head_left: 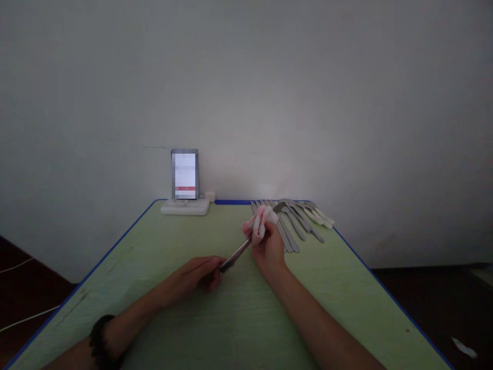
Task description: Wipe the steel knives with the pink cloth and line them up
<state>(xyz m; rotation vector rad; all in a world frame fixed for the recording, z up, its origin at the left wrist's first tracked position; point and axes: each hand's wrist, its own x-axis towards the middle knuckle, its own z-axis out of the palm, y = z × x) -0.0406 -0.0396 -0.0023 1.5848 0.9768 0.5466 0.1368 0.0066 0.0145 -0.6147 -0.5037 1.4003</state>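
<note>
My left hand [204, 270] is closed on the handle end of a metal table knife [239, 253], which slants up and away to the right. Pink and white cloth [263, 220] is bunched in my right hand [271, 246], whose fingers are closed. It wraps around the knife partway along, and what looks like the blade's tip shows past the cloth. Just beyond that hand lies a spread of metal cutlery: several knives [290, 239] side by side, then several spoons and forks [296, 226]. A few pieces with cream handles [318, 218] lie at the right.
The green table [185, 236] has a blue edge and meets a grey wall [246, 103]. At its back left a phone [185, 174] with a lit, blurred screen stands on a white base [185, 207], with a small white block [210, 196] beside it.
</note>
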